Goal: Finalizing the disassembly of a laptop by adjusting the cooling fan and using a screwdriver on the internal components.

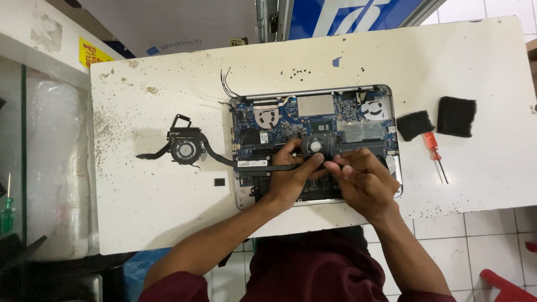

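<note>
Both hands point(330, 173) crowd the laptop's point(313, 112) front half. Table point(475, 61) lies bare behind it; fan point(185, 146) blocks the left, pads point(456, 116) and screwdriver point(434, 151) the right.

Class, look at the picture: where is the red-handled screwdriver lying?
In the head view, the red-handled screwdriver lies on the white table, to the right of the opened laptop, just below two black foam pads.

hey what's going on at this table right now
A person is bent over an opened laptop on a white table, its circuit board exposed. The left hand and right hand both grip a black fan and heat-pipe assembly lying across the board. Another removed fan sits left of the laptop; a red screwdriver and two black pads lie to the right.
</note>
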